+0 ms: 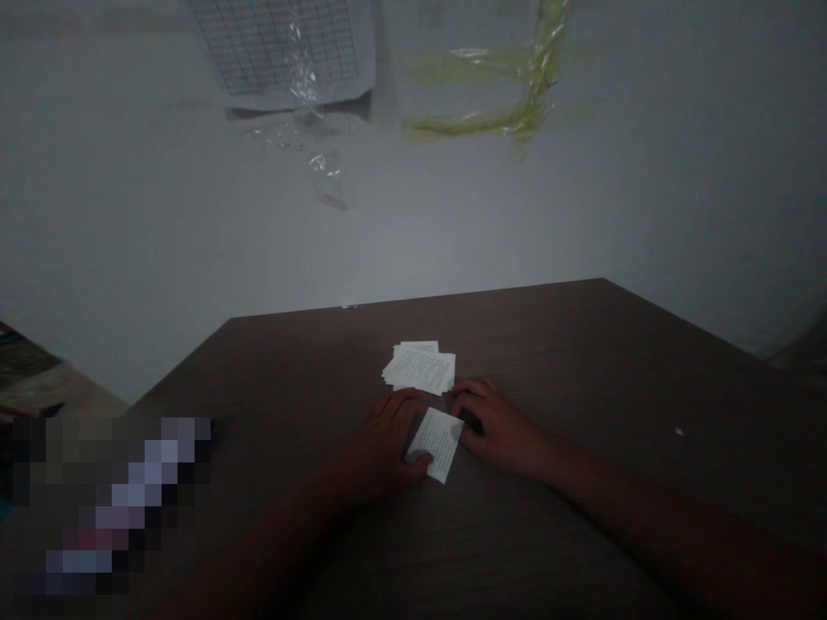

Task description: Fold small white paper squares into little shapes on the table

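A small white printed paper slip (438, 442) lies tilted on the dark wooden table (581, 362). My left hand (388, 439) curls round its left edge, thumb under the lower corner. My right hand (494, 422) pinches the slip's upper right corner with bent fingers. Just beyond both hands sits a loose pile of similar printed slips (419, 368), apart from the hands.
A white wall rises behind the table, with a taped grid sheet (281, 47) and yellowish tape strips (510, 86). A tiny white scrap (678, 430) lies at the right. A blurred-out patch (109, 508) covers the table's left corner. The light is dim.
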### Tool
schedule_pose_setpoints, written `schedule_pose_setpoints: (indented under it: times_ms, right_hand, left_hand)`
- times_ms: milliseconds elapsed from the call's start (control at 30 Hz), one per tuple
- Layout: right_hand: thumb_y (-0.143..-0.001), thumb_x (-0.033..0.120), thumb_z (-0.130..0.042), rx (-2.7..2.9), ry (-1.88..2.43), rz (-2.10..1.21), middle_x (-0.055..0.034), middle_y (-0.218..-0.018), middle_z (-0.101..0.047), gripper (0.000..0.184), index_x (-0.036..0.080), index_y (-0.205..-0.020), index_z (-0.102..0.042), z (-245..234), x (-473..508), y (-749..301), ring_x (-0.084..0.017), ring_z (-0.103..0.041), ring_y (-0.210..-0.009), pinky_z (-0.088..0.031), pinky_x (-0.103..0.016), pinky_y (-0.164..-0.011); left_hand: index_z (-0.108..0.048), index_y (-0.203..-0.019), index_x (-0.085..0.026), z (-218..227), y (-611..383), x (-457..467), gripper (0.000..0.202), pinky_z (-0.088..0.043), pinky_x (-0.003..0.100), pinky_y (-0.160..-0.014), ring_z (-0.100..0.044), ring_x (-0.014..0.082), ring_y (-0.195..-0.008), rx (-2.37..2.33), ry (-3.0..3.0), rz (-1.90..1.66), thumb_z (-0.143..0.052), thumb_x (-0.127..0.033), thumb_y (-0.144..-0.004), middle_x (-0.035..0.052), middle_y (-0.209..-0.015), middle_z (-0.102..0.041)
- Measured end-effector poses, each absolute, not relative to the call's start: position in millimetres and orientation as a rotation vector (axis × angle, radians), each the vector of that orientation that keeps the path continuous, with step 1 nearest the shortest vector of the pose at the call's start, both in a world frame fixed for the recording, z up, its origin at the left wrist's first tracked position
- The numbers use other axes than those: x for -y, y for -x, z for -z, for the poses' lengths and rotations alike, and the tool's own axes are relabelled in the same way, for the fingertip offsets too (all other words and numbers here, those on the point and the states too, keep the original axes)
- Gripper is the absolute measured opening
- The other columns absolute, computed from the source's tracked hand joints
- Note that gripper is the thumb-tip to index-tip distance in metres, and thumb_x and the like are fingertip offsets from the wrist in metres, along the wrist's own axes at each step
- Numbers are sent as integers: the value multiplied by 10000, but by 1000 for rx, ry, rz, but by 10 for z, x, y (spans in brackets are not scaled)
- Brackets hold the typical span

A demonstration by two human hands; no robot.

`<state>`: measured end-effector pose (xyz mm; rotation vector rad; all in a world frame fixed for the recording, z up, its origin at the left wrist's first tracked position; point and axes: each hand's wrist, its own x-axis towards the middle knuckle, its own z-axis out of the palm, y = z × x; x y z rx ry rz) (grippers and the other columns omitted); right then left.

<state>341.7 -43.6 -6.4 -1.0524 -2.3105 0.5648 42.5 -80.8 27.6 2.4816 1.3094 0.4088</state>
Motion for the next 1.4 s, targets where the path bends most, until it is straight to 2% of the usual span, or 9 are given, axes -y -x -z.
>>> schedule_pose_setpoints:
  times_ms: [133,267,433,667,833,1000,1200,1300,1400]
  right_hand:
    - [-1018,114,-858,2250,962,-645,-139,-1511,-865,249,278,-1186,-775,54,461,-3421,-401,-764,-1487,-599,-646,-1320]
    - [-1059,157,-855,2206,828,-756,-91,-1336,-869,239,295,-1232,-766,55,512,-3400,-353,-797,-1337,-650,-548,-1197]
    - [-1063,179,-843,2167,727,-792,-77,-1294,-868,221,299,-1237,-777,54,549,-3354,-314,-808,-1210,-672,-475,-1080]
    - [-1065,142,-786,2104,970,-751,-46,-1157,-862,181,295,-1160,-803,-17,540,-3341,-282,-804,-1050,-668,-424,-972]
    - [-1036,144,-810,2040,1099,-709,-34,-1071,-849,159,287,-1106,-809,-51,528,-3344,-275,-802,-990,-680,-420,-952]
    - [-1025,167,-815,1986,1143,-713,-23,-986,-841,119,282,-1052,-805,-71,508,-3329,-271,-801,-919,-689,-422,-918]
    - [-1022,200,-832,1962,1141,-704,-19,-973,-824,99,281,-1047,-780,-92,509,-3329,-269,-793,-894,-687,-414,-886]
    - [-1006,171,-831,1965,1136,-688,-12,-976,-810,143,292,-1023,-759,-95,515,-3325,-266,-775,-897,-688,-418,-905]
    - [-999,124,-819,1982,1133,-663,-24,-1015,-807,185,294,-1036,-757,-97,532,-3318,-276,-782,-935,-690,-431,-934]
  left_hand:
    - [-766,-1655,-264,-303,-426,817,692,-573,742,-1512,-688,494,-1786,-1329,-2487,-418,-939,-264,-985,209,-1863,-747]
    - [-751,-1721,-253,-276,-423,818,751,-574,739,-1514,-696,493,-1785,-1339,-2485,-449,-953,-260,-997,224,-1859,-755]
    - [-713,-1794,-256,-239,-433,815,830,-600,732,-1497,-720,478,-1760,-1343,-2524,-480,-980,-212,-1009,210,-1831,-774]
    - [-688,-1841,-221,-295,-465,812,841,-596,676,-1502,-700,497,-1772,-1387,-2565,-363,-961,-261,-1047,223,-1861,-760]
    - [-770,-1698,-250,-345,-528,824,641,-595,612,-1496,-758,448,-1686,-1368,-2572,-420,-905,-196,-1074,151,-1770,-831]
    - [-829,-1575,-218,-348,-544,834,486,-623,553,-1441,-780,409,-1640,-1287,-2665,-368,-885,-151,-1096,167,-1721,-843]
    - [-934,-1393,-274,-353,-551,833,348,-604,552,-1414,-893,328,-1403,-1118,-2746,-251,-740,-87,-1173,77,-1450,-944]
    - [-946,-1435,-289,-415,-554,862,378,-627,528,-1383,-902,340,-1429,-1136,-2709,-258,-734,-116,-1175,77,-1500,-951]
    - [-935,-1509,-283,-450,-559,900,381,-605,559,-1423,-875,375,-1515,-1153,-2681,-271,-778,-180,-1178,104,-1597,-932]
